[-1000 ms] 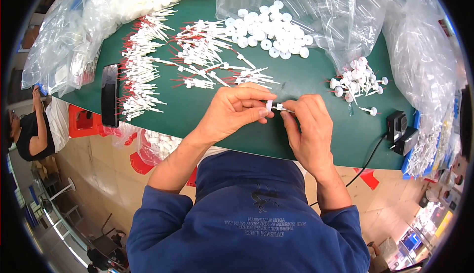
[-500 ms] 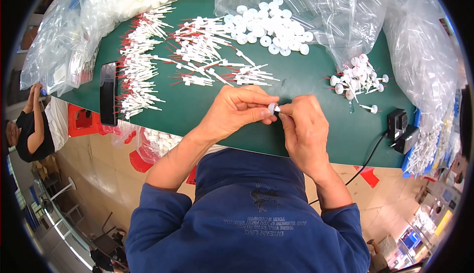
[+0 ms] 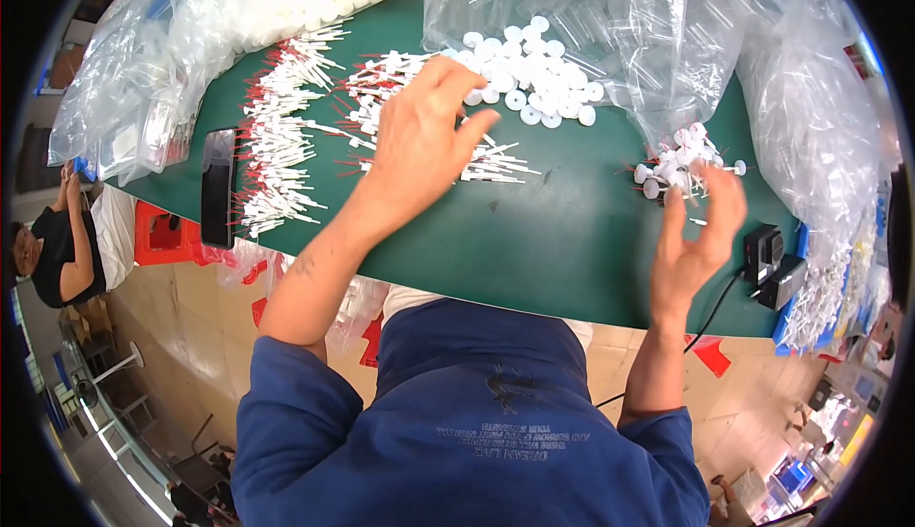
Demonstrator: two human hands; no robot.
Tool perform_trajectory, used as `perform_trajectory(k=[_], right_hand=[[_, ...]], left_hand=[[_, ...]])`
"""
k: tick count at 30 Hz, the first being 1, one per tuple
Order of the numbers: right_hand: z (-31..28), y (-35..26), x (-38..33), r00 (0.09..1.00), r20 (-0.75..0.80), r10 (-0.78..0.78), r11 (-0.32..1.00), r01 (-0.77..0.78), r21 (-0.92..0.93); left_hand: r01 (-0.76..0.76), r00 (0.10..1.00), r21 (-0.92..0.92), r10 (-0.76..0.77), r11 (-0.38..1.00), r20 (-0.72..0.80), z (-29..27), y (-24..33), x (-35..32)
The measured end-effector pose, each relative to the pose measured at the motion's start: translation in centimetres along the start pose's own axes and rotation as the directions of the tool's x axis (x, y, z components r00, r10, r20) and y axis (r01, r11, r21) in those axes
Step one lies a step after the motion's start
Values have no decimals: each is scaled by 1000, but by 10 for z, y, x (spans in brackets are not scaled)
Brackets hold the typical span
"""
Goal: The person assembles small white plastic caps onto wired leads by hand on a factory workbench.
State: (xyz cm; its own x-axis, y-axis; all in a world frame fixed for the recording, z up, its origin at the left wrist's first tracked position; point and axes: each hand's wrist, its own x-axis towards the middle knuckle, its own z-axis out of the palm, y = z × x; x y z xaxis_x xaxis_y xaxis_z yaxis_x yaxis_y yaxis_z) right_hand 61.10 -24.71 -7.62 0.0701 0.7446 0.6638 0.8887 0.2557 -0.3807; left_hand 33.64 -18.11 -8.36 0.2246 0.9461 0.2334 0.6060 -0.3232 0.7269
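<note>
My left hand is raised over the middle heap of thin white sticks with red wire-like ends, hiding much of it. Its fingers reach to the near left edge of a pile of round white discs; the thumb stands apart, and nothing shows in the grasp. On the right, my right hand has thumb and fingers spread beside a small heap of sticks with discs fitted on them. The fingertips overlap the heap's near side, and no piece is visibly held.
A long row of red-and-white sticks lies at the left, beside a black phone. Clear plastic bags cover the far side of the green table. A black cabled device stands at the right edge. Another person sits far left.
My hands were together at the middle, holding a disc on a stick. They have parted: the left moved up and left toward the discs, the right moved right to the small heap and opened.
</note>
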Motion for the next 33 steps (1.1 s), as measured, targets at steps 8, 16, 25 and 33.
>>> perform_trajectory(k=[8,16,25,33], right_hand=[[27,-40,-6,936,287,-206,952,124,280],[81,-81,-18,844,388,-370,914,255,317],[58,-58,-17,839,492,-235,958,112,265],[40,-53,-15,907,391,-158,940,17,341]], left_hand=[[-160,984,374,176,913,-10,9,-25,13],[-154,981,253,178,955,-74,9,-28,4],[58,985,-495,-130,867,-114,-9,-7,-10],[191,945,-755,-326,627,-32,-6,9,-52]])
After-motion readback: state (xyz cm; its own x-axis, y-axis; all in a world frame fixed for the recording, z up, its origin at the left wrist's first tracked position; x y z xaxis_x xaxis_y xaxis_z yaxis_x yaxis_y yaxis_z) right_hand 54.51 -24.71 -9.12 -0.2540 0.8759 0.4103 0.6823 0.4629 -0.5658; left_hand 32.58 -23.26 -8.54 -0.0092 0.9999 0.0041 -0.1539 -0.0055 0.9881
